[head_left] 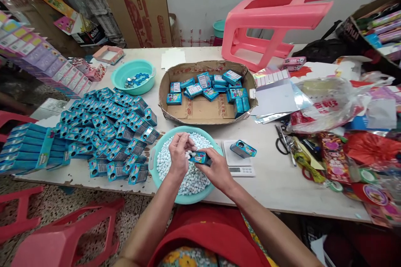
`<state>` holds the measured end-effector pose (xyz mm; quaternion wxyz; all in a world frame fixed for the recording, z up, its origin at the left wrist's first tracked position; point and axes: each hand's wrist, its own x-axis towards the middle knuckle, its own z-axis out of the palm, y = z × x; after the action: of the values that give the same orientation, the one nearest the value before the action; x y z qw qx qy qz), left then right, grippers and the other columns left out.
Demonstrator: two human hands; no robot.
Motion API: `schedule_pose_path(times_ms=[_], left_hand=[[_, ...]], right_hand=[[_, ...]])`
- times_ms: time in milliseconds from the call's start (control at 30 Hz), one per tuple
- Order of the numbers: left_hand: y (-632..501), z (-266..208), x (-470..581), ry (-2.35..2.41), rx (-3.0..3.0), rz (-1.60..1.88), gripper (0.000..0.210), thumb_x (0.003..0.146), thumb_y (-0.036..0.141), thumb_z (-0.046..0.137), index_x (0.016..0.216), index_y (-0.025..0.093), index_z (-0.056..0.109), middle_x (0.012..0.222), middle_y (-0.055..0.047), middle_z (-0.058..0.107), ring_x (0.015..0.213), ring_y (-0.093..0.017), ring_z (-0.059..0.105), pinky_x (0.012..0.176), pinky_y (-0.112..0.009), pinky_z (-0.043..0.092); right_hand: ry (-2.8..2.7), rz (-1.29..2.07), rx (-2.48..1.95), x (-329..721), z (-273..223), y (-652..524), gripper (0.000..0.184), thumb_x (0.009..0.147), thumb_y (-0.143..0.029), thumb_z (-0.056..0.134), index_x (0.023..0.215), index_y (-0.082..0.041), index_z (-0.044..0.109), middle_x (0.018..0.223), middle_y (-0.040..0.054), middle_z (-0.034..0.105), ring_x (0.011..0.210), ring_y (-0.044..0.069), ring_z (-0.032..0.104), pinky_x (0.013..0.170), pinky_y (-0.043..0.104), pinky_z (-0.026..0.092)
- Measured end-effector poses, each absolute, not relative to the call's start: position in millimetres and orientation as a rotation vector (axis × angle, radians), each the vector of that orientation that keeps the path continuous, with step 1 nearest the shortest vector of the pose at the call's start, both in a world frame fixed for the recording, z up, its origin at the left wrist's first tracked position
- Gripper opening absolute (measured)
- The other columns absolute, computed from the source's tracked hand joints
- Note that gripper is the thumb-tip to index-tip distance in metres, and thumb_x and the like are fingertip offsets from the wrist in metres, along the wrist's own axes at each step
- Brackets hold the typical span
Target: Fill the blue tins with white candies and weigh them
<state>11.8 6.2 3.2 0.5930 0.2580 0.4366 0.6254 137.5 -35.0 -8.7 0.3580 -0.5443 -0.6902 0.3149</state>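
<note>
My right hand [217, 169] grips a small blue printed box [199, 157], tilted on its side over a turquoise basin [152, 162]. The basin is full of small white and pale blue candies [191, 181]. Close against the box's left end is my left hand [179, 152], its fingers bent and pressed together. A few white candies show between that hand and the box end; its fingertips are partly hidden. Right of the basin, another blue box [243, 149] lies tilted on a white digital scale [233, 161].
Many blue boxes [103, 125] crowd the table's left side, behind a turquoise bowl [117, 76] holding blue and silver discs. A cut-down carton [200, 117] with several blue boxes sits beyond the basin. Scissors [282, 142], bags and a pink stool [269, 21] are at right.
</note>
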Motion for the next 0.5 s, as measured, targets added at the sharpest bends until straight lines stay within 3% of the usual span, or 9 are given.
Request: schedule_pose_path(times_ms=[200, 400, 500], left_hand=[[12, -1, 16, 0.994, 0.641, 1.378, 0.022, 0.075, 0.038, 0.063, 0.075, 0.017, 0.055, 0.054, 0.004, 0.050, 0.036, -0.004, 0.036, 0.037, -0.018, 0.026], [16, 14, 4, 0.890, 0.672, 1.486, 0.018, 0.078, 0.036, 0.060, 0.077, 0.019, 0.055, 0.052, 0.004, 0.047, 0.039, -0.007, 0.037, 0.040, -0.020, 0.030], [31, -9, -11, 1.003, 0.753, 1.509, 0.020, 0.082, 0.040, 0.053, 0.080, 0.020, 0.056, 0.057, 0.002, 0.049, 0.047, -0.010, 0.043, 0.048, -0.022, 0.037]], right_hand=[[-1.747, 0.791, -1.423, 138, -13, -30, 0.030, 0.072, -0.018, 0.065, 0.101, -0.023, 0.060, 0.096, 0.0041, 0.064, 0.091, 0.022, 0.060, 0.080, 0.034, 0.047], [-1.700, 0.862, -1.366, 147, -1, -32, 0.029, 0.074, -0.020, 0.067, 0.101, -0.023, 0.060, 0.098, 0.0041, 0.063, 0.094, 0.022, 0.059, 0.083, 0.033, 0.046], [-1.662, 0.880, -1.329, 155, -2, -33, 0.028, 0.076, -0.025, 0.067, 0.103, -0.023, 0.060, 0.102, 0.0054, 0.063, 0.097, 0.022, 0.058, 0.085, 0.034, 0.046]])
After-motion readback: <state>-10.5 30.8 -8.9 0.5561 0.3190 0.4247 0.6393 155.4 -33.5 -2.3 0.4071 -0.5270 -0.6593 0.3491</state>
